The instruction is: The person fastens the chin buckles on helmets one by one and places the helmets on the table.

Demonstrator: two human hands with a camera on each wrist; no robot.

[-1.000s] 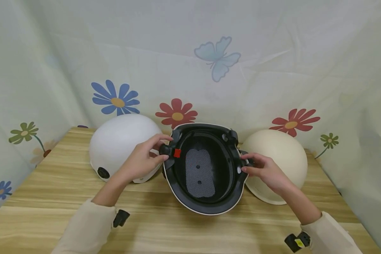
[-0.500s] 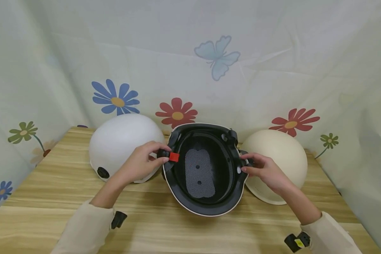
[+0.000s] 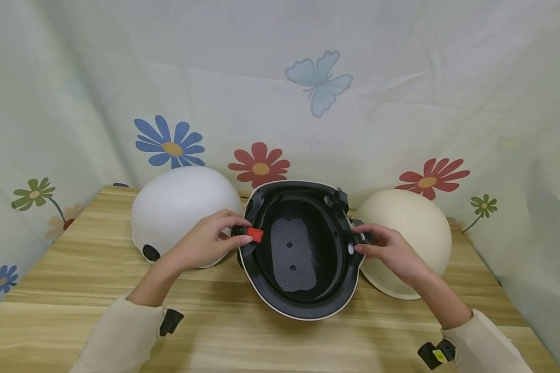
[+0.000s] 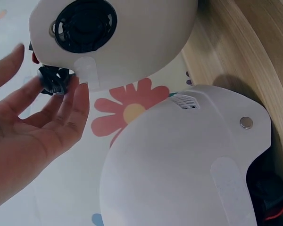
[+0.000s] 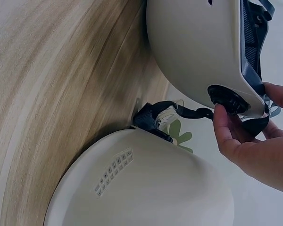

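An upturned helmet [image 3: 308, 305] with a black padded inside [image 3: 293, 254] sits at the middle of the table, its opening toward me. At its left edge my left hand [image 3: 210, 241] pinches a black strap buckle with a red part [image 3: 254, 234] between thumb and fingers. The left wrist view shows those fingers at the black buckle [image 4: 55, 80], below the helmet's round black disc [image 4: 86, 26]. My right hand [image 3: 396, 254] grips the opposite edge. In the right wrist view its thumb lies on the rim and its fingers touch a black disc [image 5: 228, 99].
A white helmet [image 3: 182, 207] stands dome up on the left, a cream helmet [image 3: 406, 233] on the right. Both are close to the middle one. Behind the wooden table [image 3: 242, 342] hangs a flowered curtain [image 3: 387, 103]. A dark strap [image 5: 193, 113] hangs between two helmets.
My left hand has moved slightly down, and the red buckle part has turned and now shows more fully over the helmet's left rim. My right hand keeps its grip in place.
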